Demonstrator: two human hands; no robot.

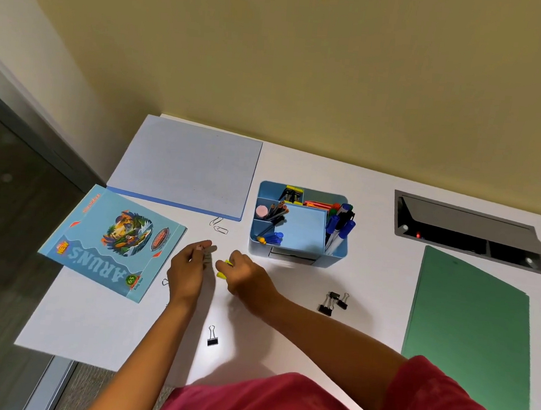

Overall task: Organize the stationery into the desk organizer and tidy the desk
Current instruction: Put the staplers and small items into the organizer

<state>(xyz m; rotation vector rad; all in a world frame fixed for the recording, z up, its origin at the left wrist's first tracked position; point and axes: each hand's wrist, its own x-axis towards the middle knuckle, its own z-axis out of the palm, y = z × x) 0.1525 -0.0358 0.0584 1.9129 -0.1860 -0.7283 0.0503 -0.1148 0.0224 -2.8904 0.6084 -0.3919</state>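
Observation:
A light blue desk organizer [336, 252] stands mid-desk, holding pencils, blue markers, sticky notes and clips. Left of it, my left hand [186, 271] pinches a small grey object [210, 251], blurred, perhaps a clip. My right hand [242, 275] is closed on a small yellow object [222, 273]. The two hands almost touch above the white desk [278, 343]. Two paper clips [219, 226] lie behind the hands. One black binder clip [212, 338] lies near me, and a cluster of black binder clips [333, 302] sits to the right.
A blue-edged white notepad [185, 167] lies at the back left. A blue illustrated notebook [113, 242] overhangs the desk's left edge. A green folder [468, 330] lies at the right, behind it an open grey cable hatch [469, 231]. A small clip [165, 282] peeks out beside my left wrist.

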